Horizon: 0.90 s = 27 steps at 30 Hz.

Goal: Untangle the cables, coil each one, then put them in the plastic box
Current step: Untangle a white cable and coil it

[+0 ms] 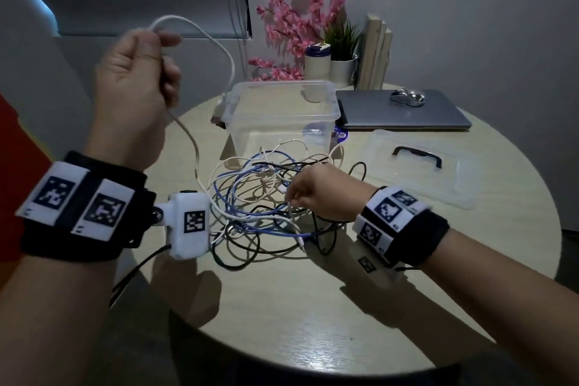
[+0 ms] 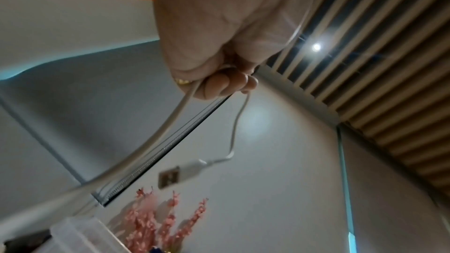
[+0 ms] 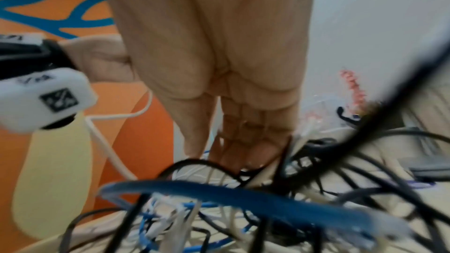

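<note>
Tangle of cables (image 1: 266,197) in white, blue and black heaped on round table (image 1: 313,307), just in front of open clear plastic box (image 1: 282,113). White cable (image 1: 200,31) lifted high, pinched in curled left hand (image 1: 138,88), USB plug (image 2: 175,174) dangling. Right hand (image 1: 319,194) down in pile, fingers (image 3: 243,141) among strands; grip unclear.
</note>
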Available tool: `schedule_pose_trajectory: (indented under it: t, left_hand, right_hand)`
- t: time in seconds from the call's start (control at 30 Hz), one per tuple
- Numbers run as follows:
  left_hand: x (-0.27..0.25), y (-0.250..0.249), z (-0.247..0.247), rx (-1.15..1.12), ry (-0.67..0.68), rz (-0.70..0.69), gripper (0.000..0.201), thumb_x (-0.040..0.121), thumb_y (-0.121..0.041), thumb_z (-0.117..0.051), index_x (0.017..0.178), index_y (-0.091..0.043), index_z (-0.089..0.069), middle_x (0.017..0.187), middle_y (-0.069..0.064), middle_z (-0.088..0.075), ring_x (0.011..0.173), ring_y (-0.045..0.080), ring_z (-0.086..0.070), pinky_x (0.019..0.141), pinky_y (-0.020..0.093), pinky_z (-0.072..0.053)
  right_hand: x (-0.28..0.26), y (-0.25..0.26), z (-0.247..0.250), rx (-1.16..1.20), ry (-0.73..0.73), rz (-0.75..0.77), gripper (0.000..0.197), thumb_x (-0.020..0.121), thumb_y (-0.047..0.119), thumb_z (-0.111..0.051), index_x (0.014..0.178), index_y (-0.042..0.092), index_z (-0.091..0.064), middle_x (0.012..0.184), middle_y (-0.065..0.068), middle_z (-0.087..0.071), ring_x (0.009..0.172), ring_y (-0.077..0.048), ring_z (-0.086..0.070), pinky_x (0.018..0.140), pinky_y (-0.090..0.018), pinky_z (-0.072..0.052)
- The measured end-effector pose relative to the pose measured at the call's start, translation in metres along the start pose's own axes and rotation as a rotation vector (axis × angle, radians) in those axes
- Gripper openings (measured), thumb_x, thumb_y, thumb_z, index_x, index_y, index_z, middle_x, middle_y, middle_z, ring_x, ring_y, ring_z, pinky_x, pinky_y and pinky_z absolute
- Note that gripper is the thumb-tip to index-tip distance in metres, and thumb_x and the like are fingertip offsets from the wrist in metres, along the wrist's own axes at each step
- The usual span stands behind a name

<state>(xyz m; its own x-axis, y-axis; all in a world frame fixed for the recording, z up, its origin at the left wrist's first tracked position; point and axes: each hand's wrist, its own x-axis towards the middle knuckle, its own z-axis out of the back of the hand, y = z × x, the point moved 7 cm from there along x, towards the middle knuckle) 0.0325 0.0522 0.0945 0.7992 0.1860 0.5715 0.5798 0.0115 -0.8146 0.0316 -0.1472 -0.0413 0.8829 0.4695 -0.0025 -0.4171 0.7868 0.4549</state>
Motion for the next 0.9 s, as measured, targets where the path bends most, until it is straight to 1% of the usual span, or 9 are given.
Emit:
schedule_pose_trajectory:
  t: [0.17,0.3,0.37,0.5,0.57,0.67,0.73,0.8,0.9]
  left_hand:
    - [0.008,-0.010,0.016,-0.249,-0.044,0.026,0.022,0.103,-0.026,-0.033,0.096,-0.021,-0.053,0.063,-0.014,-0.051,0.056,-0.002,-0.043,0.054,0.011,-0.033]
    - [0.010,-0.016,0.029,-0.254,-0.047,0.002,0.022,0.103,-0.027,-0.033,0.096,-0.023,-0.053,0.066,-0.014,-0.051,0.058,-0.002,-0.045,0.054,0.010,-0.034]
    - [0.009,-0.010,0.036,-0.204,-0.075,0.050,0.025,0.104,-0.026,-0.032,0.095,-0.024,-0.055,0.067,-0.016,-0.055,0.058,-0.003,-0.046,0.054,0.010,-0.033]
    - [-0.005,0.027,0.033,0.170,-0.053,0.240,0.027,0.103,-0.014,-0.034,0.104,-0.019,-0.060,0.070,-0.009,-0.059,0.049,-0.002,-0.043,0.048,0.009,-0.031]
    - [-0.017,0.049,0.025,0.311,0.022,0.316,0.028,0.101,-0.010,-0.037,0.119,-0.014,-0.059,0.080,-0.005,-0.061,0.053,0.000,-0.044,0.050,0.014,-0.032]
    - [-0.042,0.066,-0.002,0.432,0.269,0.350,0.033,0.101,-0.025,-0.043,0.132,-0.027,-0.053,0.102,-0.007,-0.063,0.074,0.002,-0.050,0.064,0.020,-0.039]
    - [-0.063,0.070,-0.028,0.419,0.482,0.341,0.033,0.095,-0.042,-0.050,0.127,-0.035,-0.056,0.114,-0.011,-0.062,0.092,0.001,-0.057,0.080,0.023,-0.046]
    - [-0.075,0.071,-0.045,0.364,0.558,0.332,0.039,0.083,-0.053,-0.059,0.115,-0.032,-0.063,0.114,-0.007,-0.067,0.103,0.007,-0.061,0.094,0.032,-0.049]
    - [-0.076,0.072,-0.056,0.295,0.505,0.317,0.024,0.084,-0.036,-0.064,0.106,-0.026,-0.065,0.107,0.002,-0.068,0.100,0.013,-0.063,0.094,0.033,-0.049]
  right_hand:
    - [0.008,0.022,-0.029,-0.144,0.087,0.007,0.034,0.087,0.027,-0.064,0.120,0.018,-0.062,0.113,-0.004,-0.059,0.107,-0.022,-0.053,0.083,-0.028,-0.040]
    - [0.006,0.020,-0.043,-0.367,0.163,-0.016,0.016,0.089,0.027,-0.058,0.101,0.021,-0.067,0.101,-0.004,-0.051,0.111,-0.028,-0.046,0.091,-0.040,-0.036]
    - [0.007,0.016,-0.039,-0.263,0.139,-0.050,0.010,0.090,0.025,-0.059,0.088,0.024,-0.068,0.085,0.001,-0.050,0.101,-0.026,-0.052,0.084,-0.034,-0.037]
    - [0.009,0.012,0.002,0.018,-0.037,-0.054,0.022,0.092,0.034,-0.059,0.098,0.016,-0.071,0.075,0.008,-0.057,0.076,-0.013,-0.056,0.072,-0.023,-0.039]
    - [0.006,0.015,0.027,0.095,-0.131,-0.027,0.024,0.092,0.034,-0.059,0.099,0.015,-0.072,0.073,0.009,-0.060,0.069,-0.010,-0.057,0.065,-0.022,-0.041]
    - [0.000,0.017,0.053,0.297,-0.258,-0.049,0.020,0.091,0.029,-0.061,0.095,0.012,-0.071,0.069,0.005,-0.062,0.059,-0.008,-0.056,0.055,-0.021,-0.042]
    - [-0.003,0.021,0.064,0.524,-0.318,-0.042,0.017,0.092,0.020,-0.061,0.092,0.005,-0.068,0.067,-0.007,-0.061,0.056,-0.016,-0.057,0.053,-0.030,-0.049]
    - [-0.006,0.026,0.076,0.717,-0.397,0.015,0.014,0.091,0.012,-0.060,0.089,-0.001,-0.066,0.066,-0.013,-0.060,0.054,-0.020,-0.059,0.056,-0.035,-0.055]
    - [-0.012,0.031,0.088,0.908,-0.503,0.117,0.010,0.091,0.003,-0.058,0.090,-0.005,-0.063,0.066,-0.014,-0.058,0.053,-0.020,-0.060,0.056,-0.034,-0.057]
